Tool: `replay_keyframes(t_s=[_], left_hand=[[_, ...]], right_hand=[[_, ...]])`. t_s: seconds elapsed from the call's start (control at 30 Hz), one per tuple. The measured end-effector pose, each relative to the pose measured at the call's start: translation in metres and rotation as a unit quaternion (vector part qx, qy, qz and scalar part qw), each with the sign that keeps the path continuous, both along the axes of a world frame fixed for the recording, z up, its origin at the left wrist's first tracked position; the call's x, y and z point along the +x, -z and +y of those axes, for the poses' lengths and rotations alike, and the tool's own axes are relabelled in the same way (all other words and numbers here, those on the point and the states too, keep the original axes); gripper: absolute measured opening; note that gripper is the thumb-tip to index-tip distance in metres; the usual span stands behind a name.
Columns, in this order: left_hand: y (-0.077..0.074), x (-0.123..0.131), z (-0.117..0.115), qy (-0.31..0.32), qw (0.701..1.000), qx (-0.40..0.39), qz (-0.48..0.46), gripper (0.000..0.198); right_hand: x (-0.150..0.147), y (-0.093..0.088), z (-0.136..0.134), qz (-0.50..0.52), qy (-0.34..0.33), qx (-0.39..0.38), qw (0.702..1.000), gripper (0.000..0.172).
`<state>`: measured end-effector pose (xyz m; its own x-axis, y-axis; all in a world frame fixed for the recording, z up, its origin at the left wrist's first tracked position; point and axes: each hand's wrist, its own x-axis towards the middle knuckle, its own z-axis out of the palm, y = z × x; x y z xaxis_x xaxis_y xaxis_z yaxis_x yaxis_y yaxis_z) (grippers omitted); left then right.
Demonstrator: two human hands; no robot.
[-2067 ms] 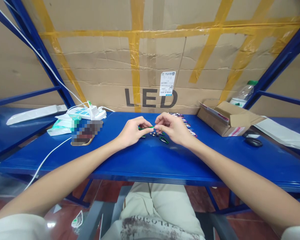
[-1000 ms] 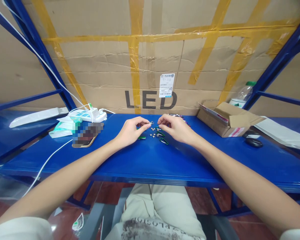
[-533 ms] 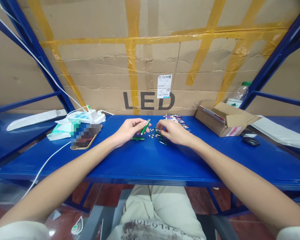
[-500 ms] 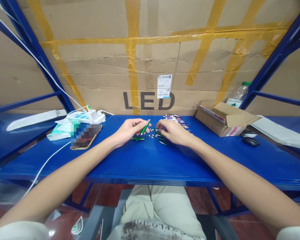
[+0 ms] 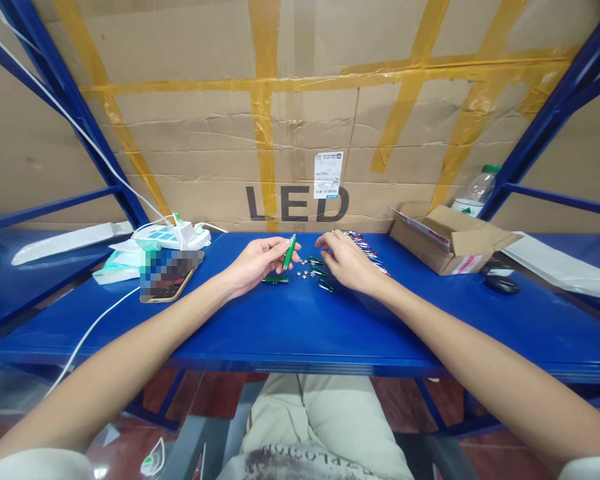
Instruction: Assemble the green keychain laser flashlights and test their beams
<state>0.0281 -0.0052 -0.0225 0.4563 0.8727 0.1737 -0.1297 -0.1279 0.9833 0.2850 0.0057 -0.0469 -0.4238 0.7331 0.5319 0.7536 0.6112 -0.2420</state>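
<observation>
My left hand pinches a slim green metal tube with a silver tip, held tilted upward above the table. A second green tube lies on the table just below those fingers. To the right, my right hand hovers with bent fingers apart and nothing visible in them. Beside its fingertips are several green carabiners. Small silver discs, like button cells, are scattered between the two hands. Behind the right hand lies a row of colourful slim tubes, partly hidden by it.
On the blue table, a phone, a packet and a white power strip lie at left. At right are an open cardboard box, a black mouse and a bottle. A cardboard sheet stands behind.
My right hand has lifted slightly away from the carabiners, its fingers further apart, showing more of them. The green tube in my left hand has turned more upright.
</observation>
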Motion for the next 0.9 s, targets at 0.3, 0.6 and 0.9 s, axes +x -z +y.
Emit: replay_keyframes(t_s=[0.3,0.6,0.9], left_hand=[[-0.0007,0.0009,-0.0012,-0.008,1.000,0.012,-0.013,0.047],[0.0043,0.0035,0.0008,-0.022,0.998,0.062,0.025,0.050],[0.0067,0.0036,-0.0010,-0.067,0.976,0.176,0.109,0.052]], right_hand=[[0.0019,0.0036,0.0052,-0.002,0.020,0.009,1.000,0.020],[-0.0008,0.0018,0.0026,-0.002,0.024,0.004,1.000,0.022],[-0.0020,0.0033,0.0027,-0.003,0.024,0.004,1.000,0.020]])
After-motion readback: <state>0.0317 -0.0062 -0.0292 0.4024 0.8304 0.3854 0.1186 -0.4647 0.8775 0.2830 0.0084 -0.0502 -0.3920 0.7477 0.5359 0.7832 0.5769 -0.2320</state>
